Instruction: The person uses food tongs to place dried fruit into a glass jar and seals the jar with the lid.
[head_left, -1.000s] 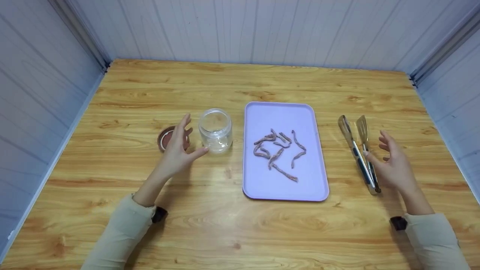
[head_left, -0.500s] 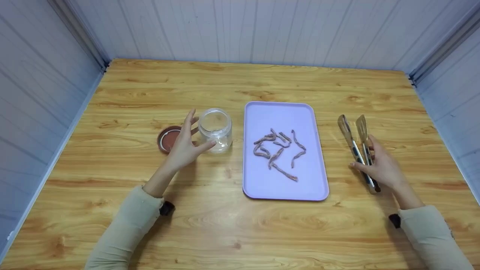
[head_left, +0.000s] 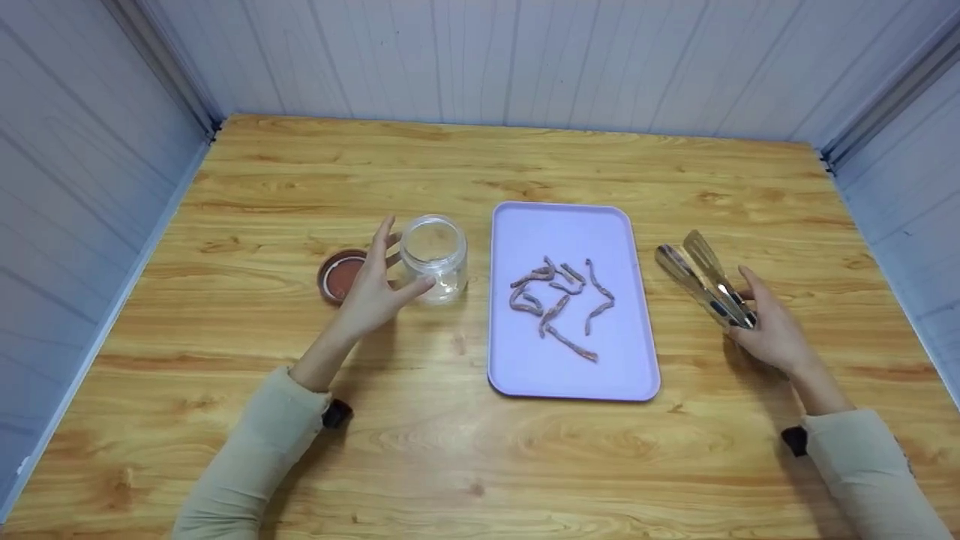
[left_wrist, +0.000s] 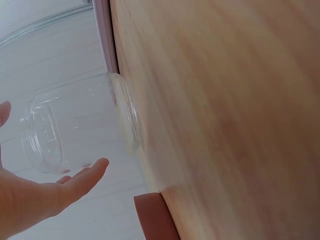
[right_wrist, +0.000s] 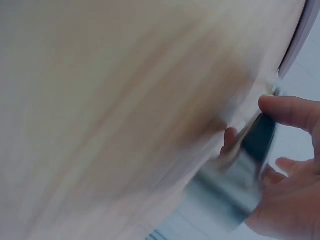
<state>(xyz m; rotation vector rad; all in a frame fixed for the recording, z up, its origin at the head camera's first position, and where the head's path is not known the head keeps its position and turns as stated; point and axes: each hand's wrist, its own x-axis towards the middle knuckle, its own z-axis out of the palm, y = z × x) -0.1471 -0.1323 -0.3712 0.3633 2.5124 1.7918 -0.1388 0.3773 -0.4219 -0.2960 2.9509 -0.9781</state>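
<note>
My left hand is beside a clear, lidless jar, thumb and fingers spread about its near left side. In the left wrist view the fingers are nearly straight alongside the upright jar. My right hand grips metal tongs by their dark-padded handles. The tongs' broad tips point up and left, slightly apart. In the right wrist view the thumb presses the dark pad of the tongs, whose handle end is blurred. Brown twisted strips lie scattered on a lilac tray.
A reddish-brown lid lies inner side up on the wooden table, left of the jar and partly behind my left hand. The tray stands between jar and tongs. Pale panel walls enclose the back and sides.
My right hand has come down onto the tongs, taken hold of them and turned their tips leftward. My left hand has moved right, closer around the jar.
</note>
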